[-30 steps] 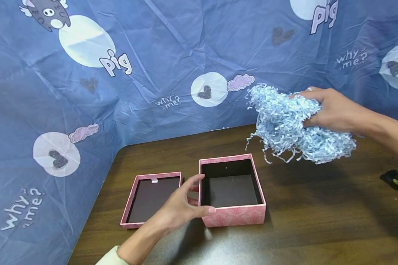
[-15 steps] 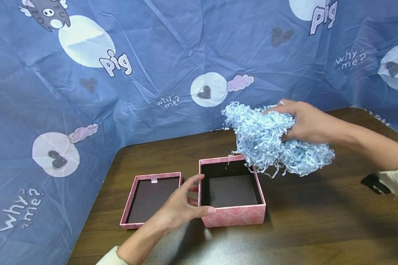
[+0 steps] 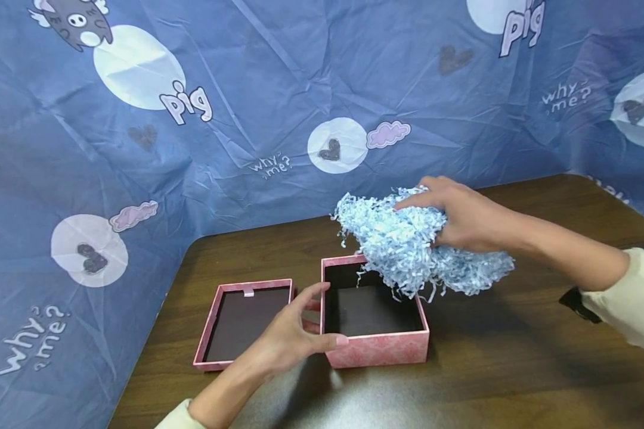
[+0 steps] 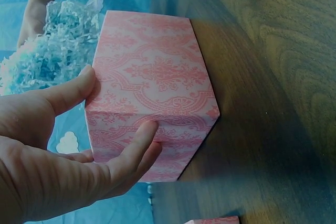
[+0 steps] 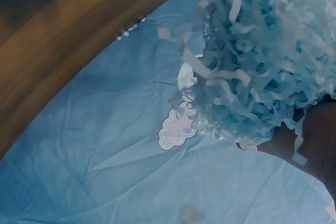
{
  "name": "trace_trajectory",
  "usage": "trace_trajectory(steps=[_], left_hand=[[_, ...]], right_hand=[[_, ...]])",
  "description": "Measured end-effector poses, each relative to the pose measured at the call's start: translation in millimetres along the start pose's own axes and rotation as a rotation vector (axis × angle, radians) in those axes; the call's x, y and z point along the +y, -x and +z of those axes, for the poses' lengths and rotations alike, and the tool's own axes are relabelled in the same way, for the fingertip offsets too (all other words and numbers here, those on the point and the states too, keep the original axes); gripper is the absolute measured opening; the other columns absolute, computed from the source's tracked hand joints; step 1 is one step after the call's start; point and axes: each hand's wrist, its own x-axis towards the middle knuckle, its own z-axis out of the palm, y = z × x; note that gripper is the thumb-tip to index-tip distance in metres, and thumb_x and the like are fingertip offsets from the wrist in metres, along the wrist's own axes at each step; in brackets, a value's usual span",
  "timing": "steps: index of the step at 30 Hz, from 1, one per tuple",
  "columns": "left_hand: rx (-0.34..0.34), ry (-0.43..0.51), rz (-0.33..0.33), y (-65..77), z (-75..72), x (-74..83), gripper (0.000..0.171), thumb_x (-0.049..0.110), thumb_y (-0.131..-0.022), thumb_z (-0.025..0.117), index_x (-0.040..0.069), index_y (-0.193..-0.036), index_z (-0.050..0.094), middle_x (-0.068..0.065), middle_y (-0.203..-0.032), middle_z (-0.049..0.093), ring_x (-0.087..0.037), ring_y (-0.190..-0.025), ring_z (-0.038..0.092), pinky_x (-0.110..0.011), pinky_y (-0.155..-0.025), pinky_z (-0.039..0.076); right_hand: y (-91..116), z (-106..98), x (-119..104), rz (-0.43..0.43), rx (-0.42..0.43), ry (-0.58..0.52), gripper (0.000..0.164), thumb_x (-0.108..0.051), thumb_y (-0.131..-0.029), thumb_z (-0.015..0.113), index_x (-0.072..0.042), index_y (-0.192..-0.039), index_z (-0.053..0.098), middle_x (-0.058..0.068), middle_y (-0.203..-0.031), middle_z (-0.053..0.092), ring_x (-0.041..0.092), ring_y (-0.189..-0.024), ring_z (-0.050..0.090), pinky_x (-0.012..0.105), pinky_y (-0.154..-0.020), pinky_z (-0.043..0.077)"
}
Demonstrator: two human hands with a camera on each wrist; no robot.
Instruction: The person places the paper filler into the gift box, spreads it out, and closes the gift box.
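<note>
In the head view a pink patterned box (image 3: 378, 350) with a dark inside stands open-topped on the table. My left hand (image 3: 292, 336) holds its near left corner, thumb on the front face and fingers along the left side. The left wrist view shows that hand (image 4: 68, 145) against the box's patterned walls (image 4: 157, 66). My right hand (image 3: 464, 214) grips a large fluffy bundle of light blue shredded paper (image 3: 397, 238), with loose strands hanging over the box's back right part. In the right wrist view the shredded paper (image 5: 262, 61) hides most of that hand's fingers.
The shallow pink lid (image 3: 244, 325) lies inside up on the table, left of the box. Behind the brown wooden table (image 3: 488, 387) hangs a blue printed cloth (image 3: 279, 77). A black item (image 3: 579, 305) shows at the right sleeve.
My right hand has moved left and down with the shredded paper, from right of the box to over its back right part. The left hand and the box have stayed put.
</note>
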Motion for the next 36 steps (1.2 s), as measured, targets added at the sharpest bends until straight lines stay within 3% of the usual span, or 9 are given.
trace_trajectory(steps=[6,9,11,17,20,25,29,33,36], left_hand=[[0.001,0.0,0.006,0.7,-0.2,-0.2,0.085,0.007,-0.072,0.083,0.02,-0.145,0.04,-0.025,-0.13,0.045,-0.026,-0.089,0.059,-0.034,-0.07,0.054],[-0.001,-0.003,0.004,0.7,-0.7,0.0,0.085,0.008,-0.072,0.083,0.021,-0.145,0.04,-0.025,-0.131,0.045,-0.03,-0.093,0.059,-0.035,-0.071,0.054],[-0.003,-0.008,0.001,0.4,-1.2,0.2,0.085,0.009,-0.073,0.083,0.021,-0.145,0.04,-0.024,-0.131,0.045,-0.032,-0.096,0.059,-0.035,-0.072,0.054],[-0.004,-0.01,-0.003,-0.3,-1.2,0.8,0.084,0.011,-0.073,0.084,0.023,-0.144,0.041,-0.023,-0.131,0.046,-0.033,-0.098,0.058,-0.036,-0.072,0.054],[-0.005,-0.013,-0.006,-0.1,-0.8,1.0,0.084,0.011,-0.073,0.084,0.022,-0.144,0.04,-0.023,-0.131,0.046,-0.033,-0.098,0.058,-0.036,-0.073,0.054],[0.001,-0.016,0.002,-0.1,0.2,0.1,0.083,0.011,-0.073,0.083,0.015,-0.144,0.04,-0.024,-0.133,0.046,-0.033,-0.098,0.06,-0.036,-0.072,0.054],[-0.011,-0.003,0.023,-1.3,0.4,-1.3,0.078,0.01,-0.075,0.082,0.015,-0.142,0.042,-0.024,-0.129,0.048,-0.029,-0.092,0.062,-0.035,-0.07,0.055],[-0.016,0.005,0.044,-1.1,0.0,-1.4,0.074,0.009,-0.075,0.082,0.015,-0.139,0.046,-0.02,-0.121,0.052,-0.025,-0.087,0.062,-0.034,-0.068,0.055],[-0.01,0.002,0.056,-0.7,-0.1,-1.1,0.073,0.008,-0.074,0.083,0.012,-0.137,0.046,-0.016,-0.12,0.054,-0.024,-0.086,0.062,-0.033,-0.067,0.054]], right_hand=[[-2,6,-7,-0.02,-0.014,0.009,0.078,0.019,-0.06,0.071,-0.018,-0.128,0.063,0.018,-0.122,0.05,0.042,-0.125,0.039,0.062,-0.094,0.04],[-3,11,-10,-0.077,-0.004,0.047,0.077,0.019,-0.059,0.07,-0.018,-0.127,0.065,0.013,-0.111,0.052,0.034,-0.109,0.045,0.05,-0.086,0.043],[-5,15,-11,-0.121,0.003,0.09,0.077,0.019,-0.059,0.068,-0.019,-0.126,0.065,0.007,-0.101,0.05,0.026,-0.094,0.043,0.041,-0.076,0.038],[-9,29,-13,-0.219,0.021,0.223,0.077,0.019,-0.057,0.065,-0.021,-0.123,0.068,0.005,-0.096,0.051,0.021,-0.084,0.04,0.035,-0.068,0.029],[-11,36,-14,-0.242,0.02,0.269,0.075,0.019,-0.058,0.065,-0.021,-0.121,0.068,0.005,-0.097,0.052,0.022,-0.089,0.043,0.04,-0.072,0.035],[-11,50,-18,-0.245,-0.024,0.31,0.073,0.018,-0.062,0.067,-0.023,-0.122,0.067,0.005,-0.103,0.054,0.026,-0.102,0.047,0.059,-0.086,0.04],[-10,65,-21,-0.264,-0.067,0.325,0.072,0.019,-0.064,0.066,-0.024,-0.122,0.067,0.006,-0.108,0.055,0.027,-0.106,0.049,0.059,-0.086,0.042],[-11,77,-24,-0.266,-0.118,0.327,0.069,0.018,-0.068,0.065,-0.024,-0.123,0.066,0.011,-0.121,0.055,0.036,-0.119,0.047,0.069,-0.095,0.035],[-13,83,-29,-0.266,-0.147,0.306,0.067,0.015,-0.07,0.068,-0.024,-0.124,0.066,0.011,-0.122,0.054,0.035,-0.119,0.047,0.071,-0.097,0.032]])
